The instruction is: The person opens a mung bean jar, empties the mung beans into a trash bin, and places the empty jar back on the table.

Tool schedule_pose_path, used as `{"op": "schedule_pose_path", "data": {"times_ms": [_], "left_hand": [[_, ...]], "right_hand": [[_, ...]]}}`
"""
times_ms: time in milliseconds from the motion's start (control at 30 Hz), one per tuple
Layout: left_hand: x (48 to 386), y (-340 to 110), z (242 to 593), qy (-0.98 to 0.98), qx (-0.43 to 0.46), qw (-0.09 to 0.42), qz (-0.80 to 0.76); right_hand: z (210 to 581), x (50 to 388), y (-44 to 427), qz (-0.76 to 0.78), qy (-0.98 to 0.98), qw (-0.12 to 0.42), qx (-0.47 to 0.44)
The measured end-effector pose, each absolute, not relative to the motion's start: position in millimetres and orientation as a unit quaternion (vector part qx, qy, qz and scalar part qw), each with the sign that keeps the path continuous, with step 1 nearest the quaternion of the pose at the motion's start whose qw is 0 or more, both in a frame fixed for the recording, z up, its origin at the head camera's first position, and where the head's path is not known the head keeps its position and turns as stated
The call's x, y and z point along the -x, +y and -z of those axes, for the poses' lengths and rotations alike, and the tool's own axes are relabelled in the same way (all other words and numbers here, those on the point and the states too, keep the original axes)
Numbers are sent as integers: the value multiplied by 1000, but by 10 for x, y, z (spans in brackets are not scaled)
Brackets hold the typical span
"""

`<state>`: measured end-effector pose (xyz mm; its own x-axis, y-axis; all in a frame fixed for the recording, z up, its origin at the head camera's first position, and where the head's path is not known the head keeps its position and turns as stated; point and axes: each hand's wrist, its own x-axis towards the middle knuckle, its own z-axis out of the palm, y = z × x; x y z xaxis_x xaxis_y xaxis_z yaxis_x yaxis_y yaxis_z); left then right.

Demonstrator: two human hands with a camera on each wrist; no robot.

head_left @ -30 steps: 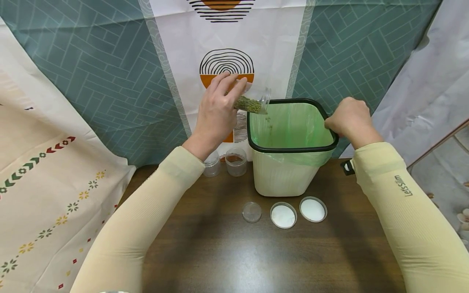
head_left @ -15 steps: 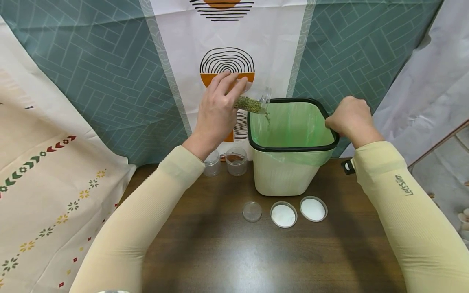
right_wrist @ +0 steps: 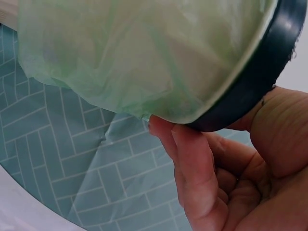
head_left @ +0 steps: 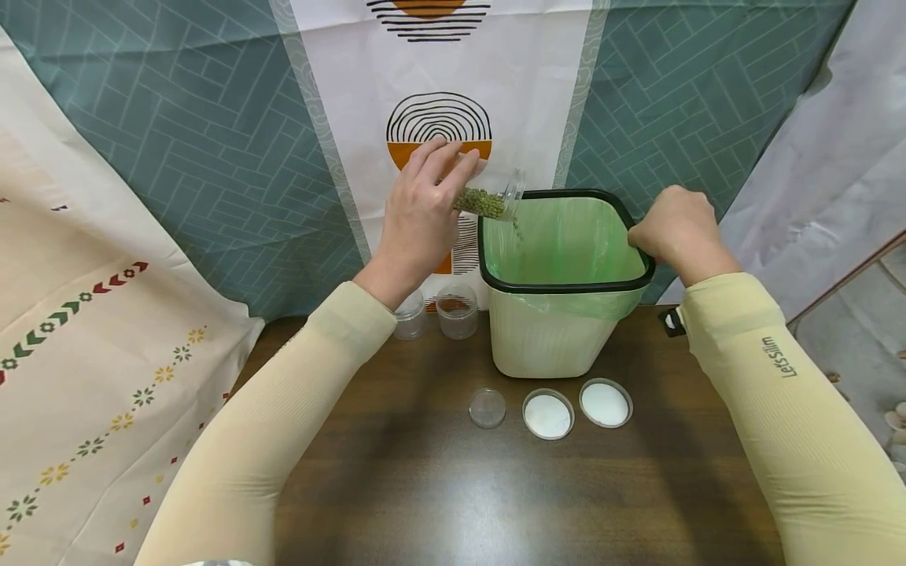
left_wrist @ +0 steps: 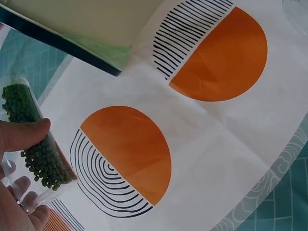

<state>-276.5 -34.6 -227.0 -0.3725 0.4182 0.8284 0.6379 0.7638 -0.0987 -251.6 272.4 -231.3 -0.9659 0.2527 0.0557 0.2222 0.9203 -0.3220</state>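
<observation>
My left hand [head_left: 422, 208] grips a clear plastic jar [left_wrist: 42, 144] of small green beans [head_left: 481, 203]. The jar is tipped sideways, its mouth over the left rim of a trash bin [head_left: 548, 338]. A few beans fall from the mouth into the bin, whose inside is lined with a green bag [head_left: 566, 236]. At the bin's right side my right hand [head_left: 675, 228] pinches the black rim [right_wrist: 236, 103] between thumb and curled fingers. In the left wrist view the thumb lies across the jar, with fingers behind it.
Two clear jars [head_left: 456, 313] stand left of the bin on the brown table [head_left: 453, 503]. In front lie a small clear lid [head_left: 487, 409] and two round lids with white insides, one nearer [head_left: 548, 415]. A patterned cloth [head_left: 248, 157] hangs close behind.
Beans keep trickling from the tilted jar into the bin. Both hands and the bin stay almost where they were.
</observation>
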Motion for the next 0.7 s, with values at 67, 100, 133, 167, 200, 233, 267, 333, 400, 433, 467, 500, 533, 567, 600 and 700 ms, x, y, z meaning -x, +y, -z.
{"op": "schedule_pose_path", "data": {"times_ms": [67, 100, 133, 167, 200, 233, 267, 333, 400, 433, 467, 500, 533, 567, 600, 700], "left_hand": [[2765, -344, 2270, -819, 323, 460, 120], [2764, -342, 2269, -818, 324, 460, 120], [2765, -341, 2269, -817, 324, 461, 121], [2766, -340, 2267, -817, 324, 462, 121], [2767, -339, 2267, -816, 325, 462, 122], [2767, -340, 2266, -816, 325, 463, 122], [2766, -340, 2267, -816, 325, 463, 122], [2766, -343, 2267, -816, 323, 464, 122], [2763, -345, 2268, -816, 323, 464, 122], [2761, -347, 2268, -817, 322, 463, 121], [2759, -347, 2268, -817, 322, 463, 121], [2759, -348, 2268, -817, 321, 463, 121], [2758, -348, 2268, -817, 322, 463, 122], [2757, -348, 2267, -817, 322, 462, 122], [2756, -348, 2265, -817, 322, 462, 121], [2755, -346, 2259, -816, 322, 464, 121]], "right_hand": [[2314, 2515, 2722, -157, -979, 48, 120], [2314, 2514, 2721, -157, -979, 49, 119], [2314, 2512, 2720, -157, -979, 49, 119], [2314, 2511, 2720, -157, -979, 49, 118], [2313, 2510, 2719, -157, -979, 50, 118], [2313, 2509, 2718, -157, -979, 50, 118], [2313, 2507, 2717, -157, -979, 50, 118], [2311, 2504, 2715, -157, -979, 51, 117], [2313, 2503, 2716, -157, -979, 52, 116], [2314, 2503, 2717, -158, -979, 52, 116], [2315, 2504, 2718, -158, -979, 52, 116], [2317, 2505, 2720, -159, -979, 53, 115], [2319, 2507, 2721, -159, -979, 53, 115], [2321, 2508, 2722, -159, -979, 53, 116], [2322, 2509, 2722, -159, -979, 53, 116], [2322, 2509, 2719, -158, -979, 54, 117]]}}
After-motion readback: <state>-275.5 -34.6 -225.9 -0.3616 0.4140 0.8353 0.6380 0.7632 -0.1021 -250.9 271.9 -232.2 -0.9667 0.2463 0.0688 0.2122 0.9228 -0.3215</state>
